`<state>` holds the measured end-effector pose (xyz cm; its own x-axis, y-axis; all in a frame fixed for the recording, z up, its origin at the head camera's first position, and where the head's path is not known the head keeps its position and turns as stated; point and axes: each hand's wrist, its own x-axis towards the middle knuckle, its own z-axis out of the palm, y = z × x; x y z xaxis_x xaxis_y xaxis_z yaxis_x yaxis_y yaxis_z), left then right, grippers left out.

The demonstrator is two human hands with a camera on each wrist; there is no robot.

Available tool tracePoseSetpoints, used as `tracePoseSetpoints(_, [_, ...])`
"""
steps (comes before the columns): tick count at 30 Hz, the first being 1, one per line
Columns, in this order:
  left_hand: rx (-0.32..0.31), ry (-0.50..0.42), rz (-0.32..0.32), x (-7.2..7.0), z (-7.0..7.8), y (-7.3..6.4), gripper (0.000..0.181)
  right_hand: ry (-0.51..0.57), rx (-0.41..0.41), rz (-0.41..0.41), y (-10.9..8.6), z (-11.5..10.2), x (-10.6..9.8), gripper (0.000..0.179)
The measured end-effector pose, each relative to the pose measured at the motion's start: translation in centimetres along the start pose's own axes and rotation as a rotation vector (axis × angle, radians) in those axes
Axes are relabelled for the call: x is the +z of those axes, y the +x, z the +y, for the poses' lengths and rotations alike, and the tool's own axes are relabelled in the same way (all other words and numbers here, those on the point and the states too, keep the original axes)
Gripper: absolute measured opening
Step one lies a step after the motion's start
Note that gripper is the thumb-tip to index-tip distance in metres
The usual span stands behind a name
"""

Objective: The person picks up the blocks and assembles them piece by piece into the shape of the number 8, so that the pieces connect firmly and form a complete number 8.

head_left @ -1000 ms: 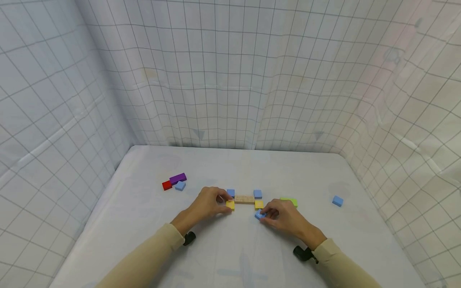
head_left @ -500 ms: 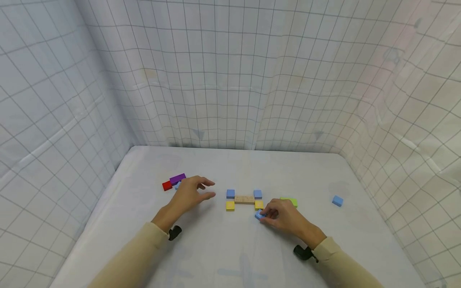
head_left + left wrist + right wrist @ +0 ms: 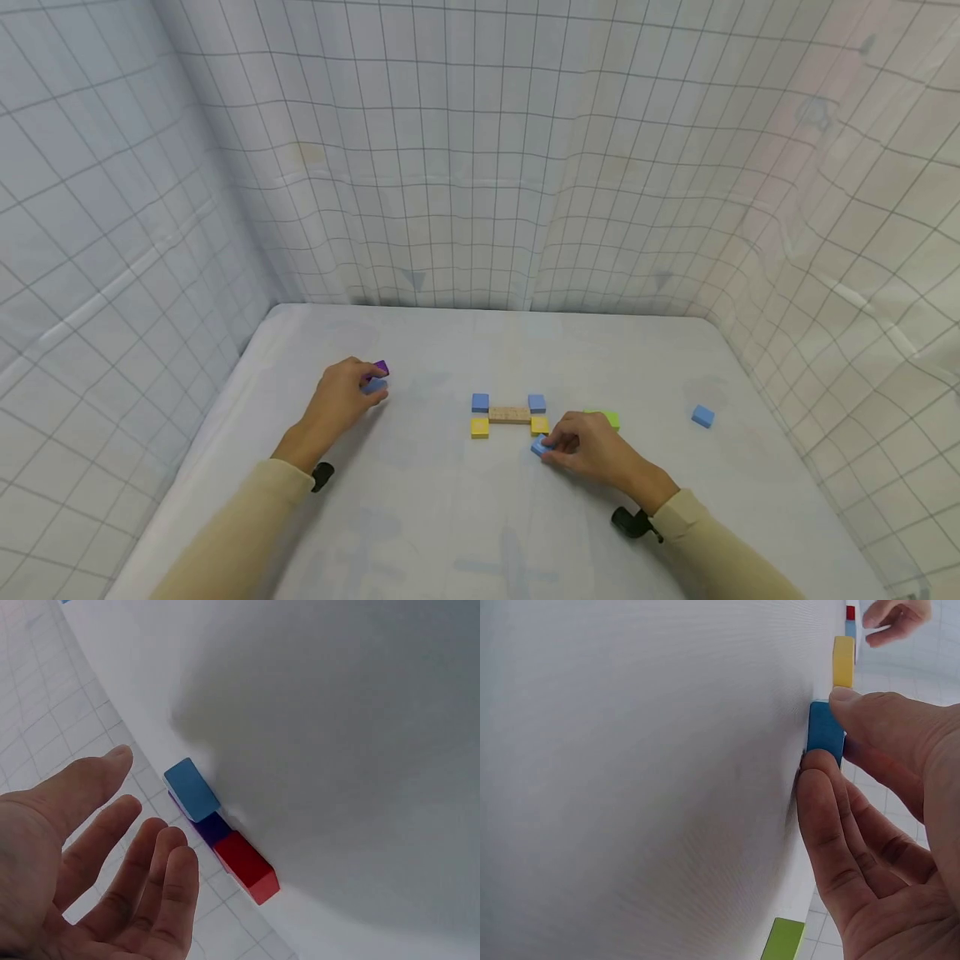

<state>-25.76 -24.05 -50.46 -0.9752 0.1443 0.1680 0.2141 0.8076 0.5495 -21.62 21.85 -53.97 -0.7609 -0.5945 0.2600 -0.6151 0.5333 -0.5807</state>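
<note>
My right hand (image 3: 592, 446) pinches a blue block (image 3: 826, 731) between thumb and fingertips, low over the table beside a yellow block (image 3: 539, 426). At the left, my left hand (image 3: 339, 404) reaches around a second blue block (image 3: 373, 387) with thumb and fingers parted. The left wrist view shows a gap between those fingers and that block. Right behind it lies a purple block (image 3: 382, 367), and a red block (image 3: 246, 866) adjoins them. The hand hides the red block in the head view.
Mid-table, a wooden block (image 3: 509, 415) lies between two blue blocks behind and two yellow ones in front. A green block (image 3: 604, 417) sits partly behind my right hand. Farther right is a lone blue block (image 3: 702, 417). Gridded white cloth (image 3: 480, 167) encloses the table's back and sides.
My left hand has left the front-left yellow block and moved left to the purple, blue and red blocks. My right hand has stayed at its blue block.
</note>
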Motion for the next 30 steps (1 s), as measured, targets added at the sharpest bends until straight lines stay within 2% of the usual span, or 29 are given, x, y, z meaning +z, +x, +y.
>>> tracePoseSetpoints(6, [0.022, -0.009, 0.011, 0.4, -1.5, 0.1, 0.023, 0.011, 0.010, -0.006, 0.0, 0.1, 0.0, 0.012])
tracePoseSetpoints(9, [0.045, -0.007, 0.055, 1.7, -3.7, 0.9, 0.020, 0.015, 0.016, -0.005, 0.0, 0.2, 0.0, 0.012])
tracePoseSetpoints(13, [0.073, 0.001, 0.077, 3.4, -6.1, 1.9, 0.014, 0.008, 0.019, 0.003, 0.0, 0.3, 0.1, 0.012])
tracePoseSetpoints(19, [0.075, 0.003, 0.006, 4.0, -6.7, 2.3, 0.009, 0.006, 0.036, 0.002, 0.1, 0.4, 0.1, 0.012])
tracePoseSetpoints(22, [0.067, 0.036, -0.002, 4.7, -6.9, 2.4, 0.009, 0.011, 0.032, 0.005, 0.1, 0.4, 0.1, 0.012])
tracePoseSetpoints(26, [0.086, 0.064, -0.022, 5.4, -6.3, 2.5, 0.010, 0.016, 0.038, 0.006, 0.1, 0.4, 0.1, 0.012])
tracePoseSetpoints(30, [0.139, 0.013, -0.052, 5.7, -5.5, 2.1, 0.010, 0.016, 0.043, 0.006, 0.2, 0.4, 0.1, 0.013])
